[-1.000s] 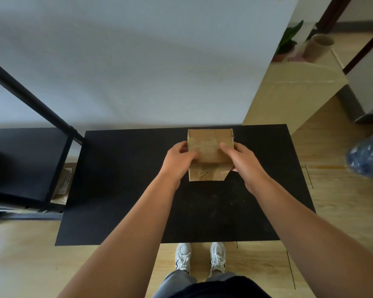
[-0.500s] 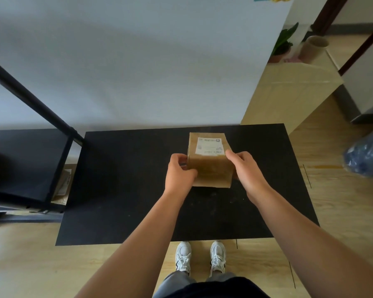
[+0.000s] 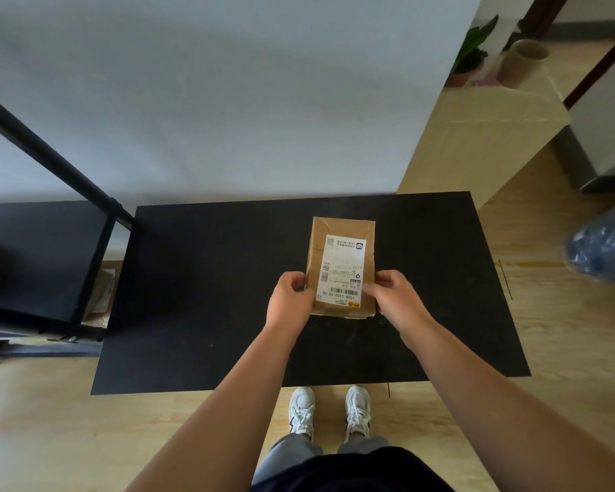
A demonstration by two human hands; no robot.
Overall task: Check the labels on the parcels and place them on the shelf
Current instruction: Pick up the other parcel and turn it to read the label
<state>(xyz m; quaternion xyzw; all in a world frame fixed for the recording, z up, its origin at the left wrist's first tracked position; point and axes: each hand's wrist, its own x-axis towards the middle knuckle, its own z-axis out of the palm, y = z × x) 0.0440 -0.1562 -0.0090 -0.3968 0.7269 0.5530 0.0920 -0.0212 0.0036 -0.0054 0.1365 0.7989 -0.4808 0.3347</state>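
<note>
Cardboard parcel (image 3: 341,268) pinched at its near corners, left hand (image 3: 290,301) and right hand (image 3: 393,300): hold label (image 3: 342,272) face-up, read it, then shelve.

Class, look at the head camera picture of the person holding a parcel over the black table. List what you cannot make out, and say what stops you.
- Small print on the label, head view: too small and upside down.
- Parcel underside: faces away from the camera.
- Fingertips of left hand and right hand: behind the parcel.
- Shelf contents: cut off by the left edge, in shadow.
</note>
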